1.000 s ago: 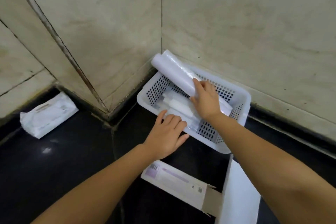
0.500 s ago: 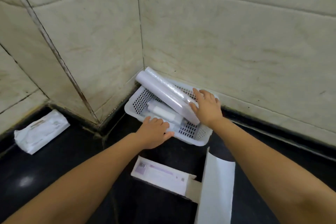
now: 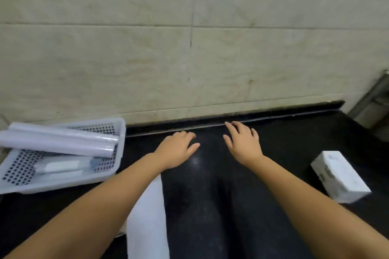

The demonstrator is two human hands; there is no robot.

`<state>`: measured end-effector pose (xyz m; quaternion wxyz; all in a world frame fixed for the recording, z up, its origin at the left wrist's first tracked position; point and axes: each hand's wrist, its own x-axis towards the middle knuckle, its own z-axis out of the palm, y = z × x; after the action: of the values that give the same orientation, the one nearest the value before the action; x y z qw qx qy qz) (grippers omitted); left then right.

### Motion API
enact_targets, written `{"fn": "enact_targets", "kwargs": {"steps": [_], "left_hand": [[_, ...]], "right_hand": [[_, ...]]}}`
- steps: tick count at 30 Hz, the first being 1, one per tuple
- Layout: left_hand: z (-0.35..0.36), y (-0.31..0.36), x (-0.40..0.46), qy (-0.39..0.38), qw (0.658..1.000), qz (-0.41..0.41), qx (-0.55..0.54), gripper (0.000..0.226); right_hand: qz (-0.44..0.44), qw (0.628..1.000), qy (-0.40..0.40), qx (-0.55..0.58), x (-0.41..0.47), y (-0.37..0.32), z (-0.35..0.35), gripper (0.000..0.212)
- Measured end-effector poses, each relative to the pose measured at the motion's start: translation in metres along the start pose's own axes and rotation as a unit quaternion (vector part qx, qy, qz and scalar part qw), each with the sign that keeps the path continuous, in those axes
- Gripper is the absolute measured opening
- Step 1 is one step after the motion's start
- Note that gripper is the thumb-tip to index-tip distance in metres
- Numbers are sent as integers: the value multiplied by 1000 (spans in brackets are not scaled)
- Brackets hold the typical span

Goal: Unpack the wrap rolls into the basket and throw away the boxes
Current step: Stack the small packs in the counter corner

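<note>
Black counter [image 3: 210,206] under a tiled wall: rolls [image 3: 59,143] already lie in the basket [image 3: 121,132] at far left, both the left hand [image 3: 176,149] and right hand [image 3: 244,145] hover spread and empty, and a white box [image 3: 339,176] (right side) apparently awaits unpacking or binning

1. Left hand [image 3: 176,149]: palm down, fingers [image 3: 188,135] loosely curled, holding nothing; forearm enters from 7 o'clock.
2. Right hand [image 3: 244,143]: palm down, fingers spread, empty; forearm from 5 o'clock.
</note>
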<state>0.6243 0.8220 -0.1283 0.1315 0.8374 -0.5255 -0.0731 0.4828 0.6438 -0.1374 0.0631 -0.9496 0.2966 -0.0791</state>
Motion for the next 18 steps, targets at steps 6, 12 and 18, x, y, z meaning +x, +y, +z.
{"fn": "enact_targets", "kwargs": {"steps": [6,12,18], "left_hand": [[73,136,58,-61,995,78,-4,47],[165,255,91,-107,992,58,-16,46],[239,291,80,-63,997,-14,42,44]], "right_hand": [[143,989,-11,-34,-63,165,-15,55],[242,966,-83,-36,-94,292,-12,71],[264,958,-108,26,-92,319,11,85]]}}
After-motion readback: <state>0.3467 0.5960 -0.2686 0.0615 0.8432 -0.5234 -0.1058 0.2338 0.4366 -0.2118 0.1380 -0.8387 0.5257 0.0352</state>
